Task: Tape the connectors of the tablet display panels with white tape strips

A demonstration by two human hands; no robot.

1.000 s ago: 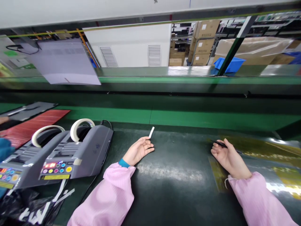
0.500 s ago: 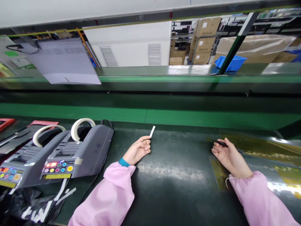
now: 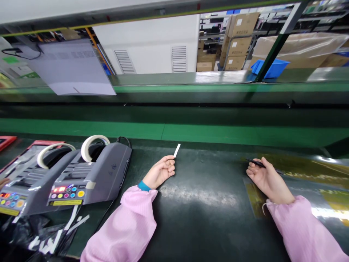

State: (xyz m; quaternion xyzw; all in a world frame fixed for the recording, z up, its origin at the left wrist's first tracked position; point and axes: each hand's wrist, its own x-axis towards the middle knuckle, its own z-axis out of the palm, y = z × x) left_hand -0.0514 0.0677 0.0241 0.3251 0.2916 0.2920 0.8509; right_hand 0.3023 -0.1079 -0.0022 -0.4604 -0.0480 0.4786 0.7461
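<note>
My left hand [image 3: 160,172] is closed, with thumb and finger pinching a short white strip of tape [image 3: 177,150] whose free end points up and away. It hovers over the dark work surface [image 3: 201,225], to the right of the tape dispensers. On the right, my right hand [image 3: 268,179] is closed around a slim black tool [image 3: 256,162], pen-like or tweezers; its exact kind is unclear. Beneath that hand and beside it lie yellowish transparent sheets [image 3: 255,200]. Pink sleeves cover both my arms.
Two grey tape dispensers [image 3: 109,174] with rolls of white tape [image 3: 95,140] stand at left. Cut strips lie over black plastic [image 3: 35,229] before them. A red-edged item [image 3: 19,156] sits behind. Part of another person's hand [image 3: 3,182] shows at the left edge.
The view has shifted slightly. Both my hands keep nearly the same pose and grip. Another person's hand has come in at the left edge, and the dark item behind the dispensers looks different.
</note>
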